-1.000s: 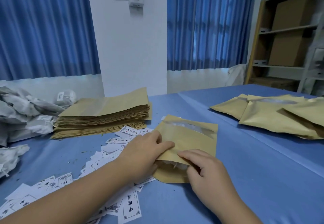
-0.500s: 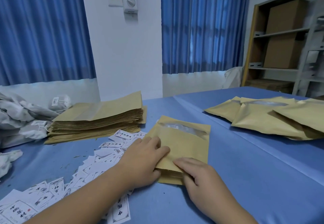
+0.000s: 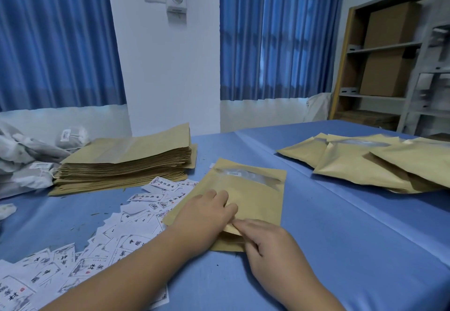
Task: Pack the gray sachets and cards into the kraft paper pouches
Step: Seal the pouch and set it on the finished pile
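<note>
A kraft paper pouch [image 3: 253,189] with a clear window lies flat on the blue table [image 3: 341,249] in front of me. My left hand [image 3: 204,215] rests on its lower left part with fingers nearly straight, pressing it down. My right hand [image 3: 265,242] is at the pouch's near edge, index finger and thumb pinching the mouth while the other fingers curl. What is inside the pouch is hidden. White printed cards [image 3: 126,228] are scattered to the left. Gray sachets [image 3: 26,162] are piled at the far left.
A thick stack of empty kraft pouches [image 3: 126,162] sits behind the cards. Several filled pouches [image 3: 365,162] lie at the right. A shelf with cardboard boxes [image 3: 379,67] stands at the back right, and blue curtains hang behind the table.
The open mouth of the pouch, where something white showed, has been pressed flat. Both hands have stayed at the near edge, my right index finger sliding left to meet my left hand.
</note>
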A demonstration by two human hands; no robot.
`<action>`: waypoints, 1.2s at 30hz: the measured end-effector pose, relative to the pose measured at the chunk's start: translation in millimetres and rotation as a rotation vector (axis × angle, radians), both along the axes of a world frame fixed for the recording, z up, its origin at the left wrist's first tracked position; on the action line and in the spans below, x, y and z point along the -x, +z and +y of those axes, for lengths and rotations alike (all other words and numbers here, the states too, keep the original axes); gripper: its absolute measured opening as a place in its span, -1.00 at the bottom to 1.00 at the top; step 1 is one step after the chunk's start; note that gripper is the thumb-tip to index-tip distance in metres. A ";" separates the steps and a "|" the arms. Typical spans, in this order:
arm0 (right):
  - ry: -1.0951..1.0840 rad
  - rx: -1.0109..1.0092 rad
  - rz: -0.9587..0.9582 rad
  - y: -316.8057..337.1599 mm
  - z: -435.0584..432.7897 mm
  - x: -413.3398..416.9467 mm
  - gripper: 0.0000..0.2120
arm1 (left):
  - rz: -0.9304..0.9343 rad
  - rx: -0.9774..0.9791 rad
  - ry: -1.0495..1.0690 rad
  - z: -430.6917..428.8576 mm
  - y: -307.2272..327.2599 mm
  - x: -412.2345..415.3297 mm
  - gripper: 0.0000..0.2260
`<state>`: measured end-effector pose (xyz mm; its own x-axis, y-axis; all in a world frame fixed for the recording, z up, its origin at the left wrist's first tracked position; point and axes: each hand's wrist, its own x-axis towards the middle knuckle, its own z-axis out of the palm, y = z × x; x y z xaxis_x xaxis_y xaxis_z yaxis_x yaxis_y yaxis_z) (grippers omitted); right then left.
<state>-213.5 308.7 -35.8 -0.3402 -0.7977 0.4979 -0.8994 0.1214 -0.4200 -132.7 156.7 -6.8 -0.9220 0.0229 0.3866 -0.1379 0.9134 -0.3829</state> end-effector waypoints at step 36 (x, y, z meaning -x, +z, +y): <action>-0.104 -0.389 0.519 2.1 -6.8 -7.5 -0.60 | -0.535 -0.507 0.230 0.2 -12.2 -43.6 -0.56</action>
<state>-206.1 301.9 -33.6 -0.2184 -0.9287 0.2998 -0.9486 0.2741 0.1579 -89.1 157.0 -19.1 -0.9466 -0.2527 -0.2004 -0.2592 0.9658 0.0064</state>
